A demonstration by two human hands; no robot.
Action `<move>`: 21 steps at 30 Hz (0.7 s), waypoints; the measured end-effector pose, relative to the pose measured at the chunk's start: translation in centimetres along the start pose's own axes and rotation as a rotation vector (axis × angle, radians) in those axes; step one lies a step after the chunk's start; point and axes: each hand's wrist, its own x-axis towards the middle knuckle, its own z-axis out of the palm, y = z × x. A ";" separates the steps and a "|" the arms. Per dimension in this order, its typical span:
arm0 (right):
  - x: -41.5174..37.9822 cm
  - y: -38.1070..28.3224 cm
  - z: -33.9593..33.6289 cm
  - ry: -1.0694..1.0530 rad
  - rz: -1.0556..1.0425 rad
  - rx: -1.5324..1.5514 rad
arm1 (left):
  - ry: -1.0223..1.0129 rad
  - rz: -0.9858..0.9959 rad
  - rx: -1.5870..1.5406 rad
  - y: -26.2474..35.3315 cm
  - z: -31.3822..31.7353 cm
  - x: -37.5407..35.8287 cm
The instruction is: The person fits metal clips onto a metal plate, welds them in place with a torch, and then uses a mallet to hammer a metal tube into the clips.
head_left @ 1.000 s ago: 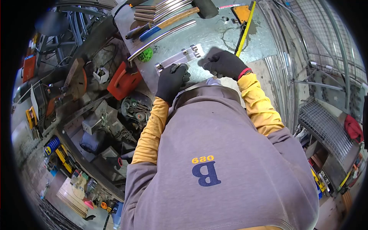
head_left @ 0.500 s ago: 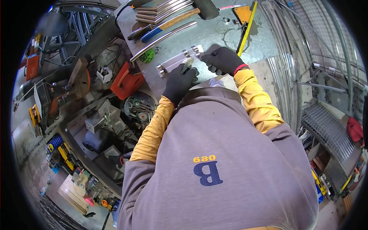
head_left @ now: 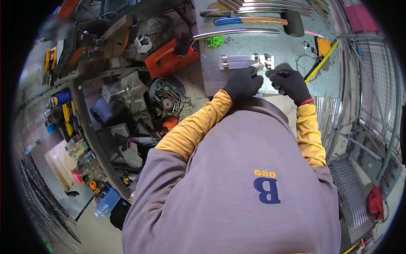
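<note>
Plate (head_left: pixel 240 64) lies flat on the metal surface (head_left: pixel 249 45), set crosswise just beyond the gloved left hand (head_left: pixel 244 84). Left fingers bent, their tips at the plate's near edge, right of its middle; a pale bit (head_left: pixel 258 66) shows at the tips, grip on it cannot be told. Right hand (head_left: pixel 292 84) near the plate's right end, fingers curled inward, mostly closed; contents, if any, cannot be told.

Left forearm reaches up and inward on a slant, back of hand up. Right forearm runs more nearly straight ahead, hand angled toward the left one.

Beyond the plate: green disc (head_left: pixel 215 41), tube (head_left: pixel 237 32), mallet (head_left: pixel 292 23). Tape (head_left: pixel 323 61) to the right, slanted.
</note>
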 end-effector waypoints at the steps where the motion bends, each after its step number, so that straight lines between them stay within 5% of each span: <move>1: 0.0 -0.1 0.0 0.025 0.025 -0.011 | 0.005 0.011 0.041 0.0 0.0 0.0; 9: 1.2 1.6 -0.8 -0.065 -0.066 -0.052 | 0.058 0.091 -0.043 -1.5 1.0 0.7; 21: 0.2 -1.9 -0.2 0.019 0.147 -0.018 | -0.047 -0.005 -0.044 0.6 0.1 0.3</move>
